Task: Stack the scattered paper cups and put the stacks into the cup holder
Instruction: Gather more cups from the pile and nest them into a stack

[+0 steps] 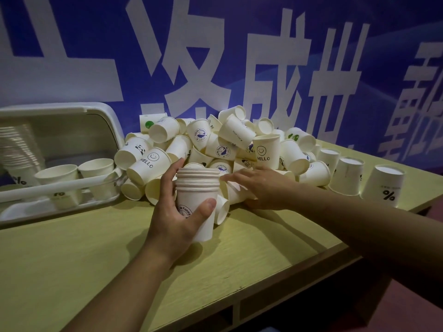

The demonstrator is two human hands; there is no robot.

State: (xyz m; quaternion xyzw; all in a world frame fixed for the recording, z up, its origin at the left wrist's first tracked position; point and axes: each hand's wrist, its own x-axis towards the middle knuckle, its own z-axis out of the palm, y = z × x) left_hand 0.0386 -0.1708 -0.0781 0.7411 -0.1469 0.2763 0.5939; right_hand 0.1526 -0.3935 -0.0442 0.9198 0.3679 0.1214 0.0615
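Early going: left hand point(177, 219) gripping short white paper-cup stack point(197, 200); right hand point(259, 185) open, reaching; white plastic cup holder point(105, 116) partly filled (big loose heap point(227, 144) unsorted).

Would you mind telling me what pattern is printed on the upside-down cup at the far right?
A black percent sign on the white upside-down cup, shown in the head view.

White cups point(239, 149), blue wall point(84, 44)
Cups carry black smileys and blue whale badges; worktop point(72, 259) is yellow-green; wall lettering white.
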